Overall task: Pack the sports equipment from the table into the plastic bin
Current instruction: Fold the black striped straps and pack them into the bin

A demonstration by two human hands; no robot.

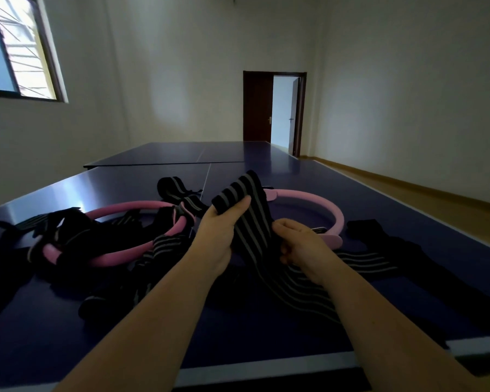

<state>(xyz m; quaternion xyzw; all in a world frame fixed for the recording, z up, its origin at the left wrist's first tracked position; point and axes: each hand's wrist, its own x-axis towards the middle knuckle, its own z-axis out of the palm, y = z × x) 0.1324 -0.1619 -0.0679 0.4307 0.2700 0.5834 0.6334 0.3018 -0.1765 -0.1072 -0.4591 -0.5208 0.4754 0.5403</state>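
Folding the striped wrap (252, 219) into a tight bundle looks like the step in hand. It should go best if the loose tail is gathered up first, since it trails down from the fingers onto the table (238, 335) and could drag its neighbours along. The left hand (218, 233) pinches the wrap's upper end, thumb over the top fold. The right hand (297, 241) has its fingers (287, 224) curled round the strip just below and beside. So the wrap runs between both sets of fingers, lifted clear at the top and resting on the table lower down. One pink ring (335, 219) lies just beyond the right fingers, and another pink ring (130, 206) lies off past the left ones, among dark straps (68, 230). The plastic bin is not in view.
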